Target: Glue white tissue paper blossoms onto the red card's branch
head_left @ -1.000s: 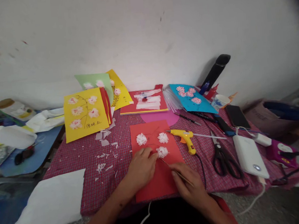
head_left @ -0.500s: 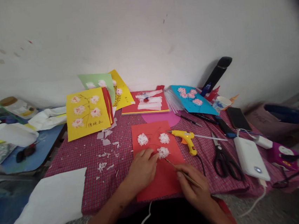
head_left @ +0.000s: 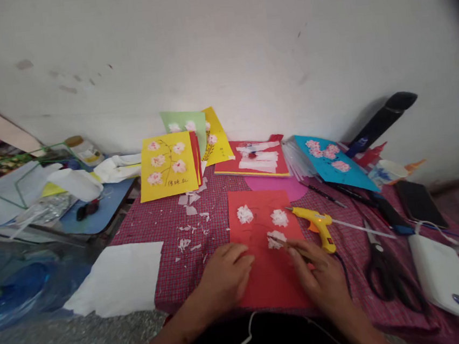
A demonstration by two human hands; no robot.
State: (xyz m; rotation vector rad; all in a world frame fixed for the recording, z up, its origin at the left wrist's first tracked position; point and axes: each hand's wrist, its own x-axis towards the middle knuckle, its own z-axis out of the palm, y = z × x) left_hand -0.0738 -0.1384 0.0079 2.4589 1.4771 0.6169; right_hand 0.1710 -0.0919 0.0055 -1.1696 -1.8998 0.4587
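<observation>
A sheet of red paper (head_left: 276, 281) lies in front of me with three white crumpled-paper flowers on it and faint dark stem lines. My right hand (head_left: 324, 273) is closed around a thin paintbrush (head_left: 291, 245). Its tip reaches the lowest flower (head_left: 275, 239); whether it touches cannot be made out. My left hand (head_left: 227, 272) rests over the left edge of the red sheet, fingers loosely bent and holding nothing. Above are the other two flowers, a left one (head_left: 245, 214) and a right one (head_left: 279, 217).
Right of the sheet lie a yellow glue gun (head_left: 318, 223), black scissors (head_left: 389, 275) and a white power bank (head_left: 444, 275). Finished flower cards, one yellow (head_left: 168, 167) and one blue (head_left: 334, 159), stand behind. White paper scraps (head_left: 189, 200) and a white sheet (head_left: 121, 277) are on the left.
My left hand has drawn back from the lowest flower toward the sheet's lower left. The brush tip has moved from below that flower up over it. The view has turned left.
</observation>
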